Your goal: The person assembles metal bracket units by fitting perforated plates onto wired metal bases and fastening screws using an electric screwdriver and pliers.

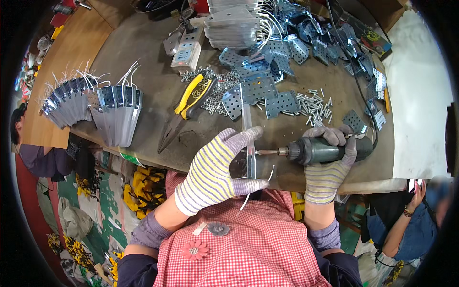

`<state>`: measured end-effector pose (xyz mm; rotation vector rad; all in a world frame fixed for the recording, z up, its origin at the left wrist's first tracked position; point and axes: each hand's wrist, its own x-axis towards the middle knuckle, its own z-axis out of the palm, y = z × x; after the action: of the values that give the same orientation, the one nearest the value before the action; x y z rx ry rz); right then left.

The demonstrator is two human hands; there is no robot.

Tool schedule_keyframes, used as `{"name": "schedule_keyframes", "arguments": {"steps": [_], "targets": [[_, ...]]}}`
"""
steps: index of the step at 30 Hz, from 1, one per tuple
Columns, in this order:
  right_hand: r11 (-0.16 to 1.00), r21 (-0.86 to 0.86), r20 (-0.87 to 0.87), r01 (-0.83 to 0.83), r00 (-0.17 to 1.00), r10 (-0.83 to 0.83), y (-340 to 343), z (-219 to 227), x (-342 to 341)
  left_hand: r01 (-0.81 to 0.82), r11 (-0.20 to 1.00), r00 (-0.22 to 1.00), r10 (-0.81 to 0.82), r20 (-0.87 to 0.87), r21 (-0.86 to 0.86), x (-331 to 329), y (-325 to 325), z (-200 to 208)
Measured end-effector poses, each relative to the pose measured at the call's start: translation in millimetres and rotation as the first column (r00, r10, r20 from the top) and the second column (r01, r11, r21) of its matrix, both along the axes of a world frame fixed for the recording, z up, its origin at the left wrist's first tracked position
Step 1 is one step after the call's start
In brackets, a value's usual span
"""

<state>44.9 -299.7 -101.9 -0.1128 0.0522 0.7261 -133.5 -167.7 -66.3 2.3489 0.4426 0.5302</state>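
Observation:
My left hand (210,174), in a striped knit glove, grips a narrow, pale strip (247,117) with metal at its near end and white wires hanging there. A dark corded electric screwdriver (315,151) lies sideways in my gloved right hand (330,174). Its bit points left and reaches the metal end of the strip; whether it sits on a screw there is too small to tell. Perforated metal brackets (258,89) lie just beyond the strip. Loose screws (315,109) are scattered beyond the screwdriver. Small nuts (221,91) lie beside the yellow-handled pliers (186,103), left of the brackets.
Fanned bundles of wired strips (114,117) stand at the table's left. At the back are a power strip (188,50), stacked pale strips (229,29) and more brackets (327,48). The screwdriver's cord (356,79) runs backward. People sit at left (40,160) and right (406,229).

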Motion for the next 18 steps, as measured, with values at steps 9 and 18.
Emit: {"name": "schedule_keyframes", "arguments": {"steps": [9, 18], "targets": [[1.000, 0.009, -0.020, -0.001, 1.000, 0.001, 3, 2, -1, 0.003, 1.000, 0.998, -0.003, -0.060, -0.010, 3, 4, 2], [0.999, -0.036, -0.011, 0.041, 0.999, -0.041, -2, -6, 8, -0.121, 0.992, 0.958, 0.109, 0.266, 0.031, -6, 13, -25]]}}
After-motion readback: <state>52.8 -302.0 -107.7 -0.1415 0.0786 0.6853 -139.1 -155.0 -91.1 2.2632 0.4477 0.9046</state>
